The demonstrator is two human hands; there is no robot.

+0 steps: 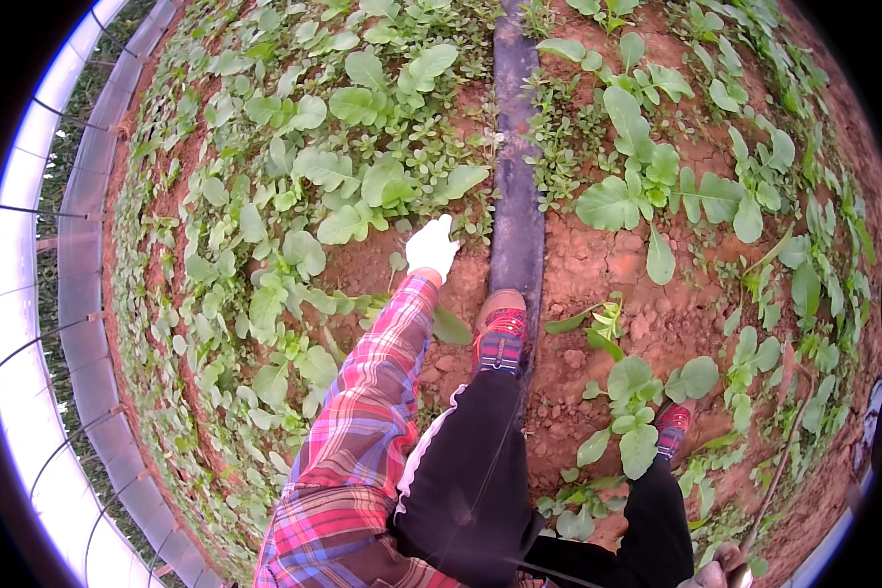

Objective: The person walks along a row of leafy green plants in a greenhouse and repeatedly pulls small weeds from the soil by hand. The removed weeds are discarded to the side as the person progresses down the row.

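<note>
My left hand (432, 246), in a white glove, reaches down over red soil beside leafy seedlings (353, 220). Its glove is washed out by brightness, so I cannot tell whether the fingers grip anything. A broad green leaf (450, 325) lies just below that wrist, partly behind the plaid sleeve. At the bottom right edge, part of my right hand (716, 575) is closed around the lower end of a thin-shafted hand tool (775, 470). The shaft bends at its far end to a rusty brown head (787, 365), close to the plants on the right.
A dark drip-irrigation hose (516, 184) runs between the beds, with one shoe (501, 331) against it. My other shoe (674, 430) stands behind a leafy plant (636, 411). Low weeds (569, 140) grow among the crop. A greenhouse side wall (81, 257) with plastic film curves along the left.
</note>
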